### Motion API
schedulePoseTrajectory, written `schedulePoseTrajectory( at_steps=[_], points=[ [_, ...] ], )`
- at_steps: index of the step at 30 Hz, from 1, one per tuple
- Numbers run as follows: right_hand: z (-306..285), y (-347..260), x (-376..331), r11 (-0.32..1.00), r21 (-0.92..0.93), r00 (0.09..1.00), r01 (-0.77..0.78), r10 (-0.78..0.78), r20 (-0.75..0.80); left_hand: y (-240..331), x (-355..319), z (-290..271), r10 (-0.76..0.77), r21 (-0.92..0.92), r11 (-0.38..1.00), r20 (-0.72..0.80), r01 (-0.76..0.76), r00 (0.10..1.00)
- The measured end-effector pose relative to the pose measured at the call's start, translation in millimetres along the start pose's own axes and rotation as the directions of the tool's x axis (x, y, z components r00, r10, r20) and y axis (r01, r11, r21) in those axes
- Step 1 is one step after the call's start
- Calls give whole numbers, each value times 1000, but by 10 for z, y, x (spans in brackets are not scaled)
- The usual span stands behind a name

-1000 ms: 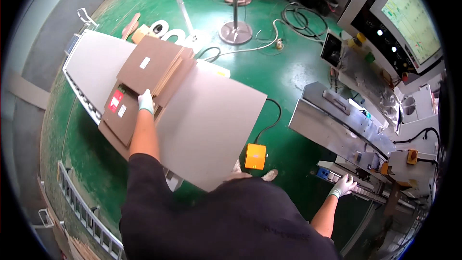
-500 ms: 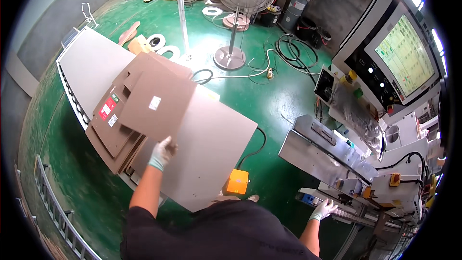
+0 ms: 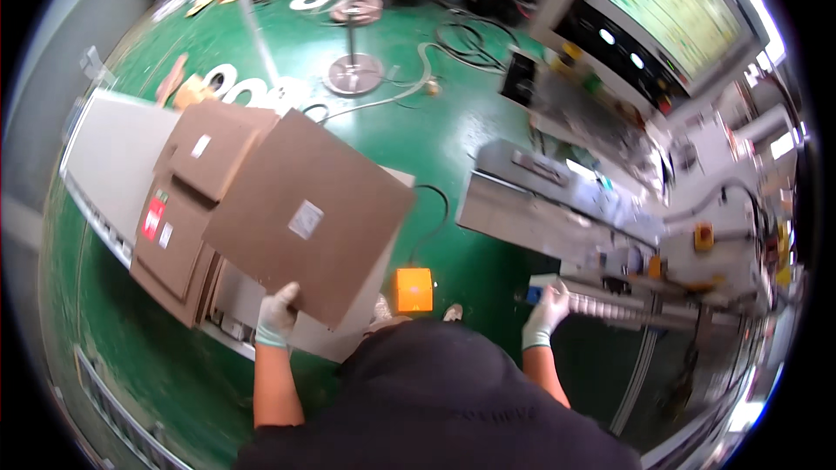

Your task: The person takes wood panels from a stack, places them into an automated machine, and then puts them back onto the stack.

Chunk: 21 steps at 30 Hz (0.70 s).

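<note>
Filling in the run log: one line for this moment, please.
left hand: lifts flat cardboard box off stack | right hand: rests on machine rail

Landmark: orange box [image 3: 413, 290] on the green floor [image 3: 453, 135]. Left of it, the grey table [image 3: 104, 157] is covered by a stack of flat cartons [image 3: 178, 218]; a lifted cardboard sheet [image 3: 309, 213] blocks the air above. Right of it, the metal machine [image 3: 557, 209] and conveyor rail [image 3: 636, 313] close that side. Beyond it, open floor up to the fan stand [image 3: 353, 78], crossed by cables [image 3: 435, 200]
</note>
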State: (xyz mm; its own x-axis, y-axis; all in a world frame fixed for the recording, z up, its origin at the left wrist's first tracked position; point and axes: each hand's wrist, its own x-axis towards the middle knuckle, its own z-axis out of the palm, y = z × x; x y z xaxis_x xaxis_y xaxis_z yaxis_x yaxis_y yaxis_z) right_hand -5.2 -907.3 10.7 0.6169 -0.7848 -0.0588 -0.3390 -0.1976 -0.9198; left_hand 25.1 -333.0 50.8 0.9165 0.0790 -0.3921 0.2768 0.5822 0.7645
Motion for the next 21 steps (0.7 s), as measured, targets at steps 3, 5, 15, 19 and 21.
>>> schedulePoseTrajectory(
  at_steps=[3, 5, 15, 19, 21],
  points=[
    [262, -792, -728, 685, 561, 858, -464, 190, 478, 25, 38, 486, -144, 203, 974, 211, 101, 967],
    [224, -968, -867, 346, 563, 650, -751, 230, 725, -28, 155, 1010, -241, 323, 940, 401, 110, 884],
    [-864, 160, -520, -297, 860, 778, -415, 374, 505, -1536, 747, 2508, -663, 652, 727, 587, 214, 465],
    [-1077, 16, -472, -189, 933, 719, -305, 597, 356, -1898, 665, 2793, -733, 632, 680, 584, 371, 349],
    [-1077, 303, -431, -214, 942, 685, -258, 647, 335, -2010, 628, 2882, -745, 628, 665, 586, 404, 317]
  ],
)
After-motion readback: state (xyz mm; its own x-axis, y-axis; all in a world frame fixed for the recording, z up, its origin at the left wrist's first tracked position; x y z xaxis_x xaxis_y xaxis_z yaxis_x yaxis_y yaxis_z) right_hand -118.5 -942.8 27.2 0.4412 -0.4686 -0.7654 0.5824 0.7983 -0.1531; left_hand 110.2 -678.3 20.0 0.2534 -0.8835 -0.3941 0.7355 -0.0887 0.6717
